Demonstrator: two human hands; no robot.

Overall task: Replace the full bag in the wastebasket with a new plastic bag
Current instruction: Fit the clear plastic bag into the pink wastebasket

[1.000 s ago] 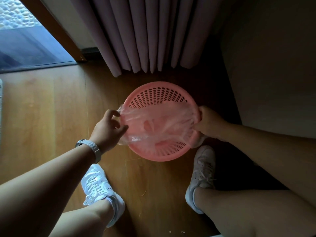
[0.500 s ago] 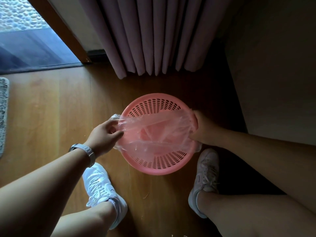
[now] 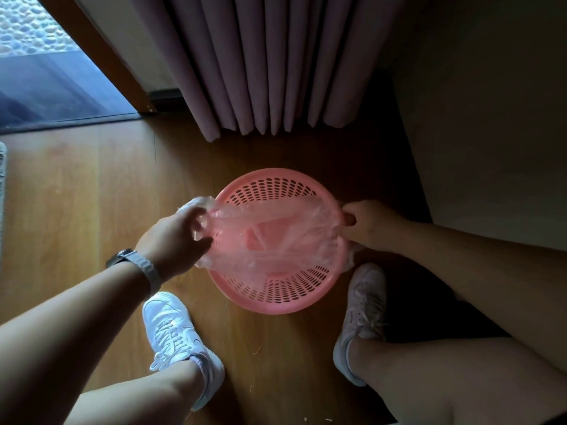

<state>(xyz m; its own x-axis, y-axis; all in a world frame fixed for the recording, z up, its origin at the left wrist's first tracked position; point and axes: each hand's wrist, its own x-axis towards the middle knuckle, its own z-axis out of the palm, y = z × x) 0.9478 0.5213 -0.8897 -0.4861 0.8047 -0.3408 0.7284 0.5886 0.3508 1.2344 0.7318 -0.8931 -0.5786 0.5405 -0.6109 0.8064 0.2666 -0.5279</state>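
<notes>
A round pink perforated wastebasket stands on the wooden floor between my feet. A clear plastic bag is stretched across its middle from the left rim to the right rim. My left hand, with a watch on the wrist, grips the bag's edge at the left rim, where crumpled plastic bulges outside the basket. My right hand pinches the bag's other edge at the right rim. The far and near parts of the basket's inside are uncovered.
A pleated curtain hangs just behind the basket. A pale wall stands to the right. A glass door with a wooden frame is at the back left. My white sneakers rest on the floor near the basket.
The basket sits lower in view as the camera tilted up. My left hand has moved along the left rim, with more bag bunched outside it. Both hands still hold the bag.
</notes>
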